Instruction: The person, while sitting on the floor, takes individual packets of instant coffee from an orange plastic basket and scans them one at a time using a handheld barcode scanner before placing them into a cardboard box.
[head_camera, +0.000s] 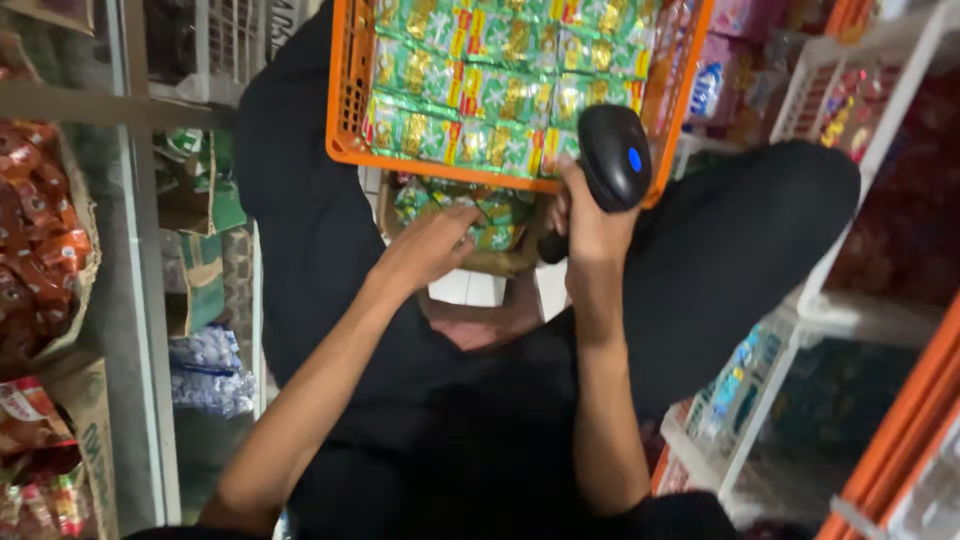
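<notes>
R hand (590, 225) grips black barcode scanner (613, 155), fingers wrapped round its handle; long axis upright, head leaning twd orange crate (345, 90). L hand (428, 248), fingers loosely spread, touches green packets in cardboard box (500, 262) just below crate.

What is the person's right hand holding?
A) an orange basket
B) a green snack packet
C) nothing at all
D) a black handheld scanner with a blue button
D: the right hand is wrapped around the handle of a black scanner with a blue button, held up in front of the orange basket, while the left hand reaches into the cardboard box of green packets below.
</notes>
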